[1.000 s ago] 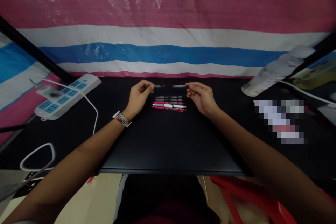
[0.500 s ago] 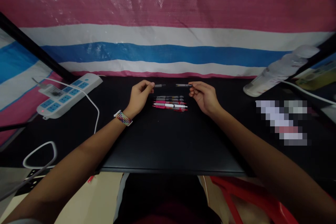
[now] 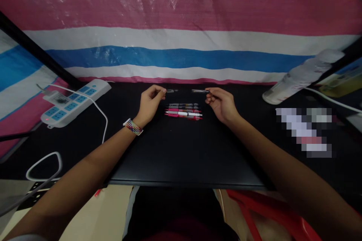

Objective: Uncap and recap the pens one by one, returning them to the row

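My left hand point(image 3: 151, 101), wearing a multicoloured woven wristband, pinches a short dark pen part point(image 3: 172, 91) that points right. Opposite it, my right hand point(image 3: 222, 101) pinches a thin, partly clear pen part point(image 3: 199, 91) pointing left. A gap separates the two parts, which are roughly in line near the back of the black desk. Just below them several pens point(image 3: 183, 114) lie side by side in a row, the farther ones dark and the nearer ones pink, red and white. My fingertips cover the outer end of each part.
A white power strip point(image 3: 75, 102) with a plugged-in charger and white cable stands at left. On the right, a plastic bottle point(image 3: 296, 79) stands near a blurred-out item point(image 3: 302, 131). A striped sheet point(image 3: 181, 58) hangs behind the black desk point(image 3: 186, 154). A red chair point(image 3: 271, 211) is below right.
My right hand has shifted slightly right with its pen part, so the gap between the two parts is a little wider. The row of pens stays put.
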